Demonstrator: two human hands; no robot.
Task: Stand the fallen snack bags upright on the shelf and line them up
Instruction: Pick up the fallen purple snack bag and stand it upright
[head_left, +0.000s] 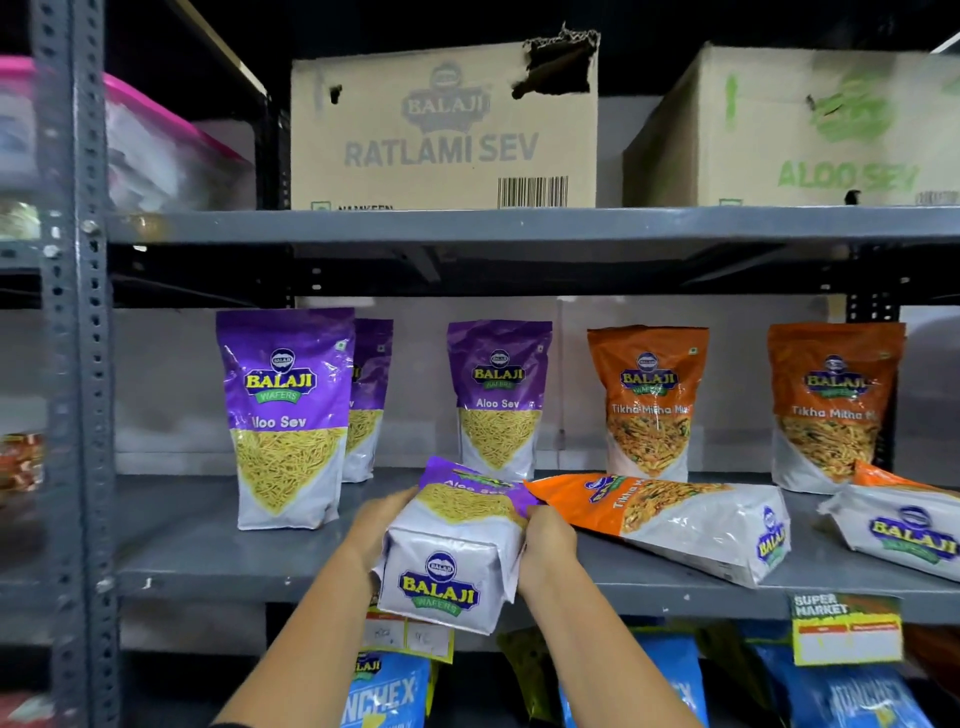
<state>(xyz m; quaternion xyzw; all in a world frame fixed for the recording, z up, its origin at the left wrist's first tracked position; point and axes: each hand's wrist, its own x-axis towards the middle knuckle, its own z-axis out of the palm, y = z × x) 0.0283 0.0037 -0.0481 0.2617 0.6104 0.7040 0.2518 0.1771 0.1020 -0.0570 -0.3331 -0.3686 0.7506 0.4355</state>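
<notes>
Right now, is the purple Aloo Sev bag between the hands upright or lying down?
Lying down: the purple Aloo Sev bag points its white base at the camera, overhanging the grey shelf edge.

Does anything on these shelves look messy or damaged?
Yes. Two orange bags lie flat on the middle shelf, and both hands hold a tipped purple bag. Above, the Ratlami Sev box has a torn corner.

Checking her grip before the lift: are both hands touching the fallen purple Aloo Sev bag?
Touching. The head view shows the left hand and right hand pressed against opposite sides of the fallen purple bag.
</notes>
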